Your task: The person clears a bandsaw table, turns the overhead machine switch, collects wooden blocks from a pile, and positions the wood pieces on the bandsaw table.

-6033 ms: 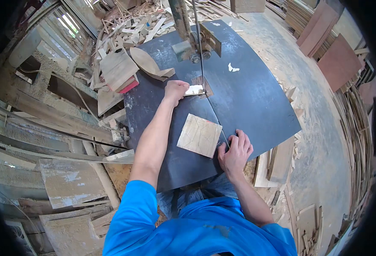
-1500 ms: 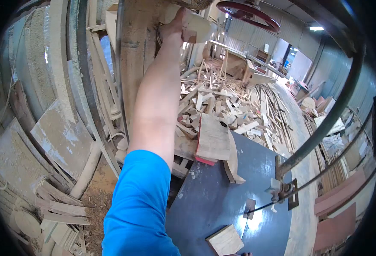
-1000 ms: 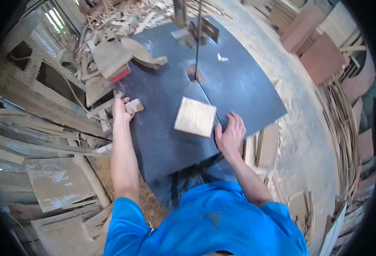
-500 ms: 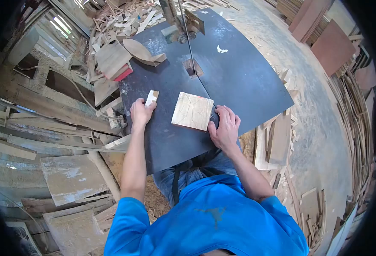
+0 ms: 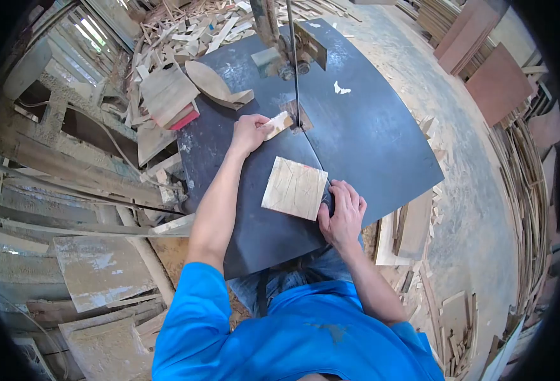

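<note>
My left hand (image 5: 251, 135) pinches a small wood offcut (image 5: 278, 126) with a pale, patchy face. The offcut's far end is close beside the bandsaw blade (image 5: 296, 82), near the slot insert in the table; whether they touch I cannot tell. A square wood block (image 5: 294, 188) with pencil lines on top lies on the dark saw table (image 5: 381, 152), nearer my body. My right hand (image 5: 343, 216) rests on the table at the block's right side, fingers bent and thumb apart from them, close to the block's edge.
Above the table hangs the blade guide (image 5: 289, 54). Curved wood pieces (image 5: 216, 86) and a larger block (image 5: 169, 95) lie at the table's left edge. A scrap heap (image 5: 197, 32) stands behind, and stacked boards (image 5: 521, 165) line the right side.
My left hand has carried the offcut forward and right, from the table's left side to beside the blade. My right hand remains beside the square block.
</note>
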`<move>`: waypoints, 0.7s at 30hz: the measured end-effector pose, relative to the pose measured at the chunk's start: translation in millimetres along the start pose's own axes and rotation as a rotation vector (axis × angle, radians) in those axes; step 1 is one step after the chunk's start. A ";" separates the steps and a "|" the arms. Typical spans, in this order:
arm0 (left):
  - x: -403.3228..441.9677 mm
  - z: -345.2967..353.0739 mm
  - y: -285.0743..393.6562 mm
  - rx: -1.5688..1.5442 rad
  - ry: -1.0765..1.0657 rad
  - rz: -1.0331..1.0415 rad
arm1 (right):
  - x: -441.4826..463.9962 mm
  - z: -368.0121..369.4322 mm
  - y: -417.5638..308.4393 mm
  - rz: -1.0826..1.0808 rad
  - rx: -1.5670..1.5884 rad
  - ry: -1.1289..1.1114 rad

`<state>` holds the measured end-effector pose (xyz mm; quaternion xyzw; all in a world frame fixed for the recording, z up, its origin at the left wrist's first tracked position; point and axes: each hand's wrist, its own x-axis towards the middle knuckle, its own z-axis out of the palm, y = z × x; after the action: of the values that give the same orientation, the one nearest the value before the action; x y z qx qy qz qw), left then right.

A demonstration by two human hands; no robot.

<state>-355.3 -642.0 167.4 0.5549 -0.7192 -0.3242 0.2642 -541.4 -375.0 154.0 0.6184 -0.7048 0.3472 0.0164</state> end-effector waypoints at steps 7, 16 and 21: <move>25.5 4.8 5.3 0.083 -0.006 0.022 | 1.3 -1.6 -1.5 0.010 -0.005 -0.009; 30.3 11.1 -6.3 0.034 0.372 0.011 | 0.0 -2.3 0.3 0.016 0.040 0.021; -17.3 -11.1 -31.7 -0.316 0.287 -0.170 | -0.2 -3.1 -0.3 0.024 0.054 0.038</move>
<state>-322.9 -632.6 150.2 0.6055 -0.5653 -0.3717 0.4191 -542.3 -373.2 156.5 0.6033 -0.7023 0.3779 0.0090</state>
